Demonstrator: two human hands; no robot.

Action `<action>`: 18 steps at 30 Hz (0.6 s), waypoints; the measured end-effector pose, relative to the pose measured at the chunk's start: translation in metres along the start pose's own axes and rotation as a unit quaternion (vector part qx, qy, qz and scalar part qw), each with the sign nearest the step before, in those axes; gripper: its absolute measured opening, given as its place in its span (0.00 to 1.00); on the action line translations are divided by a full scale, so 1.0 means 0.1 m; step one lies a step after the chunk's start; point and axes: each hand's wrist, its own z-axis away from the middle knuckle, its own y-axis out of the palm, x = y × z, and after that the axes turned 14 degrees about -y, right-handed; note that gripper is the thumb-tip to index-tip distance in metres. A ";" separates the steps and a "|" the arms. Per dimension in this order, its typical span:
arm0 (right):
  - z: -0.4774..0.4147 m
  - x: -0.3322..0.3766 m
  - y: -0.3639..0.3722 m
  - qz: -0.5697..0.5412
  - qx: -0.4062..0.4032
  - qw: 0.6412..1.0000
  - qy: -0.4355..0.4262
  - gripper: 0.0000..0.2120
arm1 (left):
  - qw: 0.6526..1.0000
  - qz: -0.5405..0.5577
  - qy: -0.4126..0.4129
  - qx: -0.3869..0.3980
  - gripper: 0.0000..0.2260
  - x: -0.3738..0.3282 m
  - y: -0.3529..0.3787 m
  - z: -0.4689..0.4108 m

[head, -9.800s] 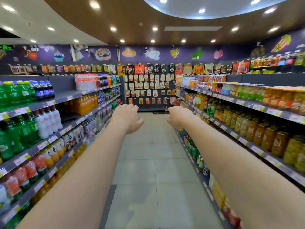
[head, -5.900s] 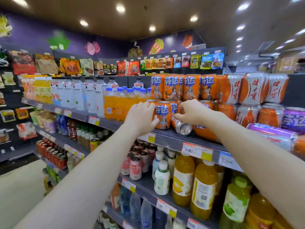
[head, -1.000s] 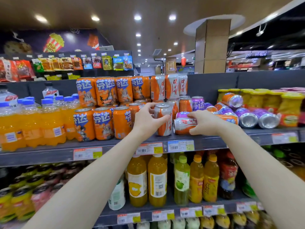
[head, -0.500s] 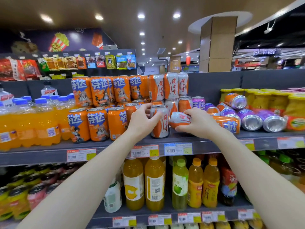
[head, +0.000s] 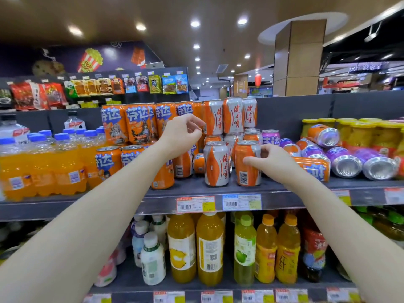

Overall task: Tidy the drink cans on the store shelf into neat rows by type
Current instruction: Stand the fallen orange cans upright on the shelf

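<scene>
A store shelf (head: 196, 190) of drink cans runs across the middle of the frame. Two bare arms reach in from the bottom corners.

The right hand (head: 274, 164), right of centre, has its grip clamped on an orange can (head: 247, 176), with the thumb across the front and the fingers curled round the far side. That can stands upright near the front of the shelf. Just beside it on the left is a silver-and-orange can (head: 216, 165), also upright.

The left hand (head: 180, 136) is raised left of centre, fingers curled, thumb and forefinger close together. Its fingertips are at the left edge of the stacked silver cans (head: 232, 114) on the upper tier. Whether that grip pinches a can or is only near it cannot be told.

Left of the hands, orange cans with blue lettering (head: 113, 125) stand in two tiers. To the right, purple cans (head: 346, 162) and a few orange ones lie on their sides in a loose heap. At far left are orange soda bottles (head: 43, 169), and at far right are yellow-lidded jars (head: 360, 132). Price tags (head: 195, 204) line the shelf lip. Juice bottles (head: 209, 248) fill the shelf below.
</scene>
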 end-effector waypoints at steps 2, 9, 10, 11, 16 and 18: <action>0.02 -0.02 -0.09 0.012 0.019 1.000 -0.016 0.25 | 0.999 0.046 0.001 -0.010 0.09 -0.13 0.09 0.03; 0.08 -0.23 -0.74 0.199 -0.019 0.979 -0.040 0.23 | 0.991 0.037 0.107 0.074 0.11 -0.62 0.53 0.17; 0.10 -0.25 -0.81 0.252 0.028 0.967 -0.017 0.25 | 0.989 0.033 0.119 0.083 0.12 -0.68 0.60 0.18; 0.10 -0.27 -0.86 0.303 0.077 0.950 0.006 0.27 | 0.987 0.028 0.125 0.092 0.13 -0.73 0.67 0.19; 0.11 -0.38 -0.86 0.448 0.129 0.885 0.014 0.36 | 0.982 -0.045 0.131 0.133 0.19 -0.90 0.93 0.17; 0.10 -0.41 -0.89 0.429 0.119 0.896 0.008 0.36 | 0.978 -0.074 0.144 0.134 0.20 -0.94 1.00 0.16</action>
